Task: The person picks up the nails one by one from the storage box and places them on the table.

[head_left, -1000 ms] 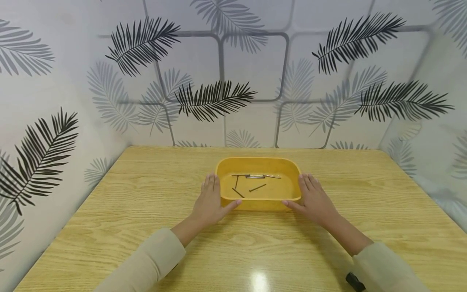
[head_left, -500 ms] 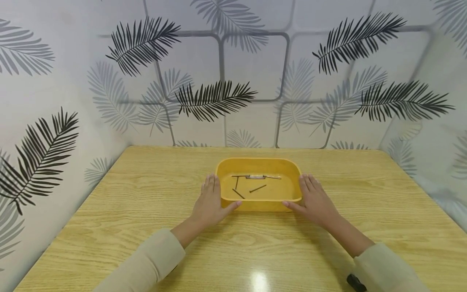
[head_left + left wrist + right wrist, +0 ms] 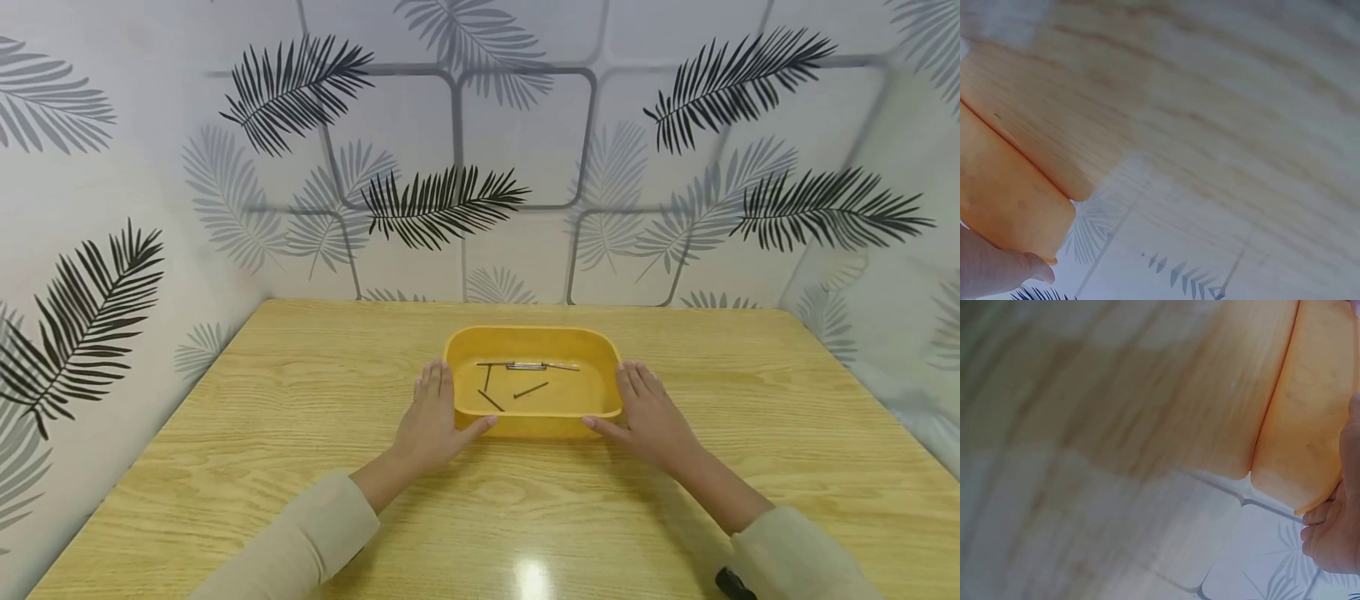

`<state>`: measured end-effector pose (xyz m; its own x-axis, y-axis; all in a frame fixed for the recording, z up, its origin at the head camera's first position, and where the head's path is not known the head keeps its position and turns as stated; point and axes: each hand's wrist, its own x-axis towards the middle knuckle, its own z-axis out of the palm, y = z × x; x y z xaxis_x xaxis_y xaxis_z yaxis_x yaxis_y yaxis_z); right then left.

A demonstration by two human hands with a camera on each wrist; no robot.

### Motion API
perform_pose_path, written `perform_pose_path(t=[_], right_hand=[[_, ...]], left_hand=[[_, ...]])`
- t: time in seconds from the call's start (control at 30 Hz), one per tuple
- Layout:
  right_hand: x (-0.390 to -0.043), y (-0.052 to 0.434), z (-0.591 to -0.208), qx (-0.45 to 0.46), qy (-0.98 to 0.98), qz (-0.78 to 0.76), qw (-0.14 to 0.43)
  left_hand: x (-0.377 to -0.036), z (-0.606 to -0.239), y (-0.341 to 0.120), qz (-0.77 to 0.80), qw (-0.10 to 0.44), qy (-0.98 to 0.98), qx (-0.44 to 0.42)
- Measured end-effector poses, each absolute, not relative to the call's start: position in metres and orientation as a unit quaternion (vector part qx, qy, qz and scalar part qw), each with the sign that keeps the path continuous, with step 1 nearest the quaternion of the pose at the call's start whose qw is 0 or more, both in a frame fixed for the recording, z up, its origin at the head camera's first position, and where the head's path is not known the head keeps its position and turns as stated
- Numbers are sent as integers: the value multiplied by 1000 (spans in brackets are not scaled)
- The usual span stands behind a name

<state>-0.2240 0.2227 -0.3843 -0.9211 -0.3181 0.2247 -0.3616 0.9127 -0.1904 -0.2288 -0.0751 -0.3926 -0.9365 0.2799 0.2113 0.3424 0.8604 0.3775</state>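
A yellow plastic tray (image 3: 536,425) stands on the table with several metal nails (image 3: 531,389) lying loose on its floor. At the tray's left end, my left hand (image 3: 431,421) presses its straight fingers along the side, and its thumb touches the front rim. My right hand (image 3: 656,417) mirrors this at the right end, fingers extended along the wall and thumb at the front corner. In the left wrist view, a thumb (image 3: 1007,269) lies at the rim of the orange-looking tray wall (image 3: 1010,194). In the right wrist view, fingertips (image 3: 1319,515) show by the tray's end.
The wood-grain table (image 3: 315,400) extends to both sides and in front of the tray. Behind it rises a pale wall (image 3: 517,250) with a leaf pattern. A small black object (image 3: 733,583) is partly visible beside the right sleeve (image 3: 795,554).
The tray sits very slightly nearer to me, and both hands have shifted with it. Their hold on its ends and the nails' arrangement look the same.
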Motion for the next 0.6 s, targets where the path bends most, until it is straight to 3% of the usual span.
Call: perform_pose_path(t=[0.6], right_hand=[[-219,223,-386,176,-973,123,83]], left_hand=[[-224,-394,-75,-202,77,-963,-161]])
